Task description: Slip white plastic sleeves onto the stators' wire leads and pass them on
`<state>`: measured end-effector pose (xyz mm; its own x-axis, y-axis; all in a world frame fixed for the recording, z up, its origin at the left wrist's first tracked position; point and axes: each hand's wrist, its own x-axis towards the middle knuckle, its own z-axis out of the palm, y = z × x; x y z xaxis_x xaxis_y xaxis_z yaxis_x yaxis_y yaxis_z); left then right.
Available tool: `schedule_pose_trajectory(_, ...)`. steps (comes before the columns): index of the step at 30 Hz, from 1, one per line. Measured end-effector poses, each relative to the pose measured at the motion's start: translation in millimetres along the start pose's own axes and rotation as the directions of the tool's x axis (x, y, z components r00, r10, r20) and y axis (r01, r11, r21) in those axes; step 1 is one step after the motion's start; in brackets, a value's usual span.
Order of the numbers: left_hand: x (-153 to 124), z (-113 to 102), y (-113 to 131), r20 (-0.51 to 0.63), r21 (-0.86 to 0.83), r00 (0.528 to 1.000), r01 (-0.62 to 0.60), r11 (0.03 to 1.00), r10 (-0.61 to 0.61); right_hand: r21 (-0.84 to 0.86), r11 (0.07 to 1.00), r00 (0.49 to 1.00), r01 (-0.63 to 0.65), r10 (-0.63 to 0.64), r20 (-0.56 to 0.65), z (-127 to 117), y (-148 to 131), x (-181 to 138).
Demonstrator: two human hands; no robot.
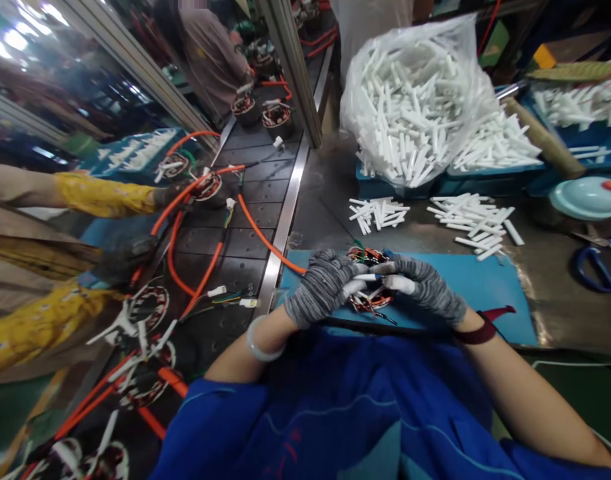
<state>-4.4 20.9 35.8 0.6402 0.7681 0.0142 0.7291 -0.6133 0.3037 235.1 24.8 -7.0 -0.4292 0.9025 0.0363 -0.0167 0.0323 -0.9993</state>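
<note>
Both hands wear grey knitted gloves with white fingertips. Between them is a short white sleeve [369, 277], lying level above a wound motor stator [370, 303] with copper and orange wires. My left hand [328, 283] pinches the sleeve's left end. My right hand [418, 283] has its fingers closed at the other end, where a bit of dark blue wire shows. Part of the stator is hidden beneath my hands. It sits on a blue mat [495, 287], and an orange cable [265, 240] runs from beside my left hand toward the conveyor.
Loose white sleeves [378, 215] lie in piles beyond the mat. A plastic bag [410, 100] full of sleeves stands behind them. Blue-handled scissors [593, 267] lie at right. Leftward, a co-worker in yellow sleeve covers [103, 193] handles stators along the conveyor [265, 200].
</note>
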Motion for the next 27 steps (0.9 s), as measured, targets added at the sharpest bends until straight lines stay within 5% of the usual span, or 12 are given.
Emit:
schedule_pose_trajectory(11,1.0,-1.6,-20.8,0.002,-0.383,0.994,-0.098,0.919,0.107,-0.319,0.943,0.989,0.099,-0.127,-0.071,12.3,0.6,5.9)
schedule_pose_trajectory(17,-1.4,-0.3,-26.3,0.035,-0.437,0.996,-0.059,0.897,0.082,-0.324,0.933,0.988,0.155,-0.152,0.035,3.6,-2.5,4.8)
schedule_pose_trajectory(27,-0.1,0.1,-25.5,0.01,-0.418,0.996,-0.072,0.906,0.084,-0.371,0.903,0.973,0.219,-0.233,0.008,5.9,-2.4,4.6)
